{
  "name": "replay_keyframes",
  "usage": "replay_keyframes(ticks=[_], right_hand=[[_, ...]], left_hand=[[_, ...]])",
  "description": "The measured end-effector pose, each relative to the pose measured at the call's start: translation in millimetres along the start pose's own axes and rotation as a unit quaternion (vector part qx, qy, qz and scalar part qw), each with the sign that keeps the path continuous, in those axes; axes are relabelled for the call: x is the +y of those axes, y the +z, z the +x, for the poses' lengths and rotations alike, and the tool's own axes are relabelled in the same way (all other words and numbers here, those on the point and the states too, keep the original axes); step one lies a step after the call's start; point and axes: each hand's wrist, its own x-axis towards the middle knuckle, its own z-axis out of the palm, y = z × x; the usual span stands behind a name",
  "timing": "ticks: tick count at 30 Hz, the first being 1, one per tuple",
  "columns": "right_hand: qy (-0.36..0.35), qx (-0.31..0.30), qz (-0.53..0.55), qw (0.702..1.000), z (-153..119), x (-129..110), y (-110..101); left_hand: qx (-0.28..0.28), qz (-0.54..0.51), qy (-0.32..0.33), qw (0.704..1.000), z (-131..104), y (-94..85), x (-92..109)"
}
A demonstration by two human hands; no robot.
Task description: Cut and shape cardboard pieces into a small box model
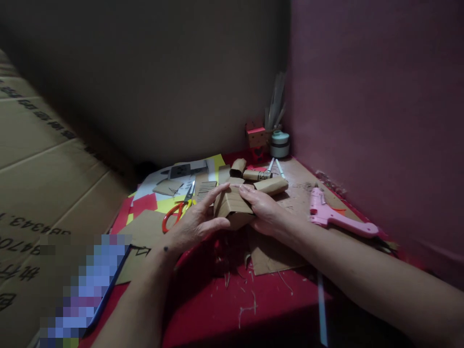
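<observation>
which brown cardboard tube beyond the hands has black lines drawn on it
The slim brown cardboard tube, black-lined at its right end; the short open-ended tube and wider tube by the right hand show none.

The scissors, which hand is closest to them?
Left. The left hand is just beside the scissors; the right hand is farther, across the folded cardboard.

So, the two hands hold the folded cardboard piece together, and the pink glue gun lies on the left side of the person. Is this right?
One thing is wrong: the pink glue gun lies on the person's right, not left, as the head view shows. The left hand and the right hand do hold the folded cardboard piece together.
</observation>
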Motion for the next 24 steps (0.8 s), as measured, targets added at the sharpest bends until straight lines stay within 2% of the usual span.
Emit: replay_keyframes(ticks=[11, 16, 24], right_hand=[[-0.031, 0.014, -0.028, 0.999, -0.4, 2.4, -1.9], [-0.011, 0.019, 0.001, 1.000, 1.1, 3.4, -1.7], [-0.004, 0.020, 0.016, 1.000, 0.8, 3.7, -2.7]], left_hand=[[0.027, 0.090, 0.023, 0.995, -0.3, 2.6, 2.7], [-0.002, 0.057, 0.019, 0.998, 1.0, 5.7, 1.2], [0.046, 0.152, 0.031, 0.987, 3.0, 6.7, -5.5]])
